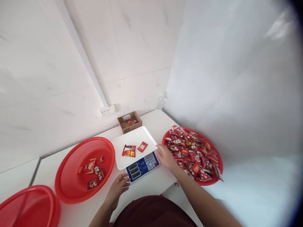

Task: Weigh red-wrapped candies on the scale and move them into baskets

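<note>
A digital weighing scale (143,167) with a blue keypad panel stands on the white table in front of me. On its white tray (129,138) lie two red snack packets, a larger one (129,151) with a yellow print and a smaller one (142,146). My right hand (165,158) grips the scale at its right side, fingertips by the tray's corner. At the panel's lower left corner is my left hand (118,189), its fingers loosely bent and apart, with nothing in them; the fingertips are at or very near the scale's edge.
A red basket (68,157) with several packets stands to the left, another red basket (44,192) beyond it. To the right, a red basket (219,164) is heaped with packets. Behind the scale are a cardboard box (132,126) and a wall socket (108,110).
</note>
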Tool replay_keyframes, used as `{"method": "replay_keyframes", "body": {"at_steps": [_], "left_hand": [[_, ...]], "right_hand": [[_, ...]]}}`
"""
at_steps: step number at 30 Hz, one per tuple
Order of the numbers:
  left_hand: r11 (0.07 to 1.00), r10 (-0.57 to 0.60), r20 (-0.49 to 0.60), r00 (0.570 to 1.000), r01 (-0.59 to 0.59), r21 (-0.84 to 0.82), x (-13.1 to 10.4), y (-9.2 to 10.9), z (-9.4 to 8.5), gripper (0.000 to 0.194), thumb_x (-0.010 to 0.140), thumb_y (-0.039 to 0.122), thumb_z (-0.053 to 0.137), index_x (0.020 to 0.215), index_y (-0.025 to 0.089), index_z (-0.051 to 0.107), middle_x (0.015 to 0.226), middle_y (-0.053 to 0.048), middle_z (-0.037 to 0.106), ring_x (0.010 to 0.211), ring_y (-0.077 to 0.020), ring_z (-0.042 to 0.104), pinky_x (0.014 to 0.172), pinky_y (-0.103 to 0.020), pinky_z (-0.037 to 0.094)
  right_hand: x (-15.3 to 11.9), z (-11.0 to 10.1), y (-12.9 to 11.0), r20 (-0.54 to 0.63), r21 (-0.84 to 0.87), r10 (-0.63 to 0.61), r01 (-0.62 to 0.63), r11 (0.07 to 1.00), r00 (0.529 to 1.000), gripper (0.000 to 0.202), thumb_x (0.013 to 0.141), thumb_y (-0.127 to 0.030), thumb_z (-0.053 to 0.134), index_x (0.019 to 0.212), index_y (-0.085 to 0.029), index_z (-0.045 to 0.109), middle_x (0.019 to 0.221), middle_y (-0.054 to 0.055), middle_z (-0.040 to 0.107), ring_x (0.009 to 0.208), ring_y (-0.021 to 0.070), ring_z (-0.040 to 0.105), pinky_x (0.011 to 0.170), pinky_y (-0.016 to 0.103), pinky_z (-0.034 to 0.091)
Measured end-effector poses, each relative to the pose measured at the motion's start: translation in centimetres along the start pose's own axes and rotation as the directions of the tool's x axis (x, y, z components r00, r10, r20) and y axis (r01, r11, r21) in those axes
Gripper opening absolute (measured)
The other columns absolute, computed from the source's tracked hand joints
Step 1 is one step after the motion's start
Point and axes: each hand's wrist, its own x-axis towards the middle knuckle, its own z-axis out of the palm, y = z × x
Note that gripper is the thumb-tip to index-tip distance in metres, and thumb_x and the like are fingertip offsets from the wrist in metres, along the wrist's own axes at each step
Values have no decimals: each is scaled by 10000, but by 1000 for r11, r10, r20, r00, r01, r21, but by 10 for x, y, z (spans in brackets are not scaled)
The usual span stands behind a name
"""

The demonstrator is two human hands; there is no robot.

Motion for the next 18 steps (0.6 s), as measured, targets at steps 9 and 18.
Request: {"method": "replay_keyframes", "body": {"at_steps": [9,18], "left_hand": [[999,-11,-9,1000,11,35,10,-5,14,536,564,523,724,955,174,612,888,-75,668,767,-177,616,747,-328,477],[997,30,9,999,-31,68,8,5,34,543,568,544,711,954,175,614,873,-69,668,776,-187,620,750,-336,476]], "right_hand": [[-41,-140,66,-374,-638,127,-354,684,919,483,814,-398,442,1220,-156,537,1268,177,528,1169,338,474,908,483,406],[-43,-130,93,-381,-603,193,-401,690,904,511,792,-342,455,1274,-176,484,1283,160,526,1112,301,537,885,417,424]]}}
